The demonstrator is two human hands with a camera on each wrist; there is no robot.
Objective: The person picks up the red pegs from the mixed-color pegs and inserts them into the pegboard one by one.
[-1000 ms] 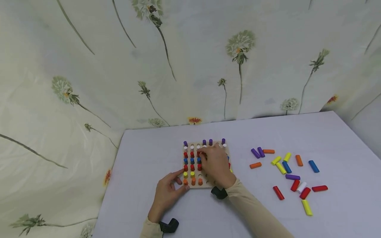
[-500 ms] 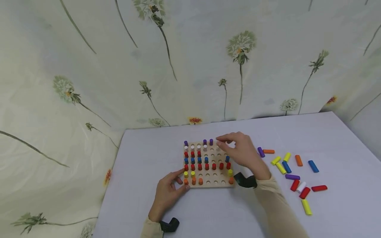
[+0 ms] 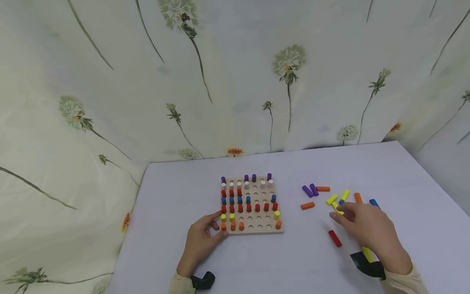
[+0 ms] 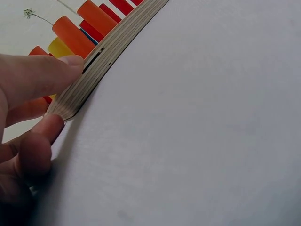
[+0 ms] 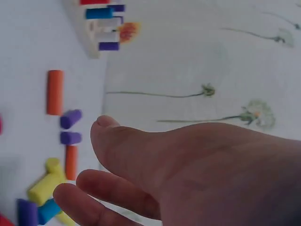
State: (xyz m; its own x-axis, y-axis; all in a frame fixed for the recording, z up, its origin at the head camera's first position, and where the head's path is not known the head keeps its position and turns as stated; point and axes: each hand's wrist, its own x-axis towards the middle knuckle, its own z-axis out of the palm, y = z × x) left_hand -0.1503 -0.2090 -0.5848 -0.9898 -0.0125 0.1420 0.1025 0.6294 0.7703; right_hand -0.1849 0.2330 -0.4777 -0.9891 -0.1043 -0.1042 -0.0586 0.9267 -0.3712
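My left hand (image 3: 200, 241) grips the front-left corner of a wooden pegboard (image 3: 255, 230), thumb on the front edge and fingers at the side. In the left wrist view, the thumb (image 4: 51, 75) presses against the board's layered edge (image 4: 108, 59). Coloured pegs stand upright in rows: purple at the back, then white, red, blue (image 3: 248, 199), red, yellow (image 3: 277, 214) and orange in front, with several bare holes. My right hand (image 3: 374, 230) hovers over the loose pegs at the right, thumb and fingers apart and holding nothing, near a yellow peg (image 3: 336, 207).
Between the board and my right hand lie two purple pegs (image 3: 307, 191), orange pegs (image 3: 307, 206) and a red peg (image 3: 335, 238). Other loose pegs are partly hidden under the right hand. A floral cloth (image 3: 220, 81) hangs behind the white table (image 3: 176, 183).
My right hand has gone from the board's back rows, past its right edge, to the loose pegs at the right. The left hand stays at the corner. The head view has shifted slightly.
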